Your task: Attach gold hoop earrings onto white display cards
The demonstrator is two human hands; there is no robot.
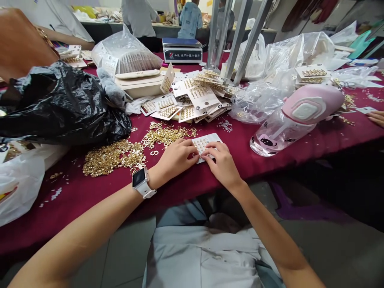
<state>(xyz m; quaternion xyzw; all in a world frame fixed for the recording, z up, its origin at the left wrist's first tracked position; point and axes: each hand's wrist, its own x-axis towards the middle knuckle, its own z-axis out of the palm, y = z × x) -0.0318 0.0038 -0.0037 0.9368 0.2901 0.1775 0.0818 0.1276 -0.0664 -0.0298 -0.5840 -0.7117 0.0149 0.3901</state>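
A white earring card (207,143) lies on the dark red tablecloth (99,192) near the table's front edge. My left hand (175,158), with a white smartwatch on the wrist, rests on the card's left edge with fingers curled and pinched. My right hand (221,162) presses on the card's lower right part, fingertips pinched together on it. What the fingertips pinch is too small to make out. Loose gold earrings (114,157) lie in heaps just left of my hands, with more gold earrings (166,134) behind them.
A pile of filled earring cards (195,98) lies behind the card. A black plastic bag (60,106) sits at left, a pink-capped clear water bottle (295,120) lies at right. A digital scale (182,50), clear bags and other people stand farther back. Another person's fingers (376,118) show at the right edge.
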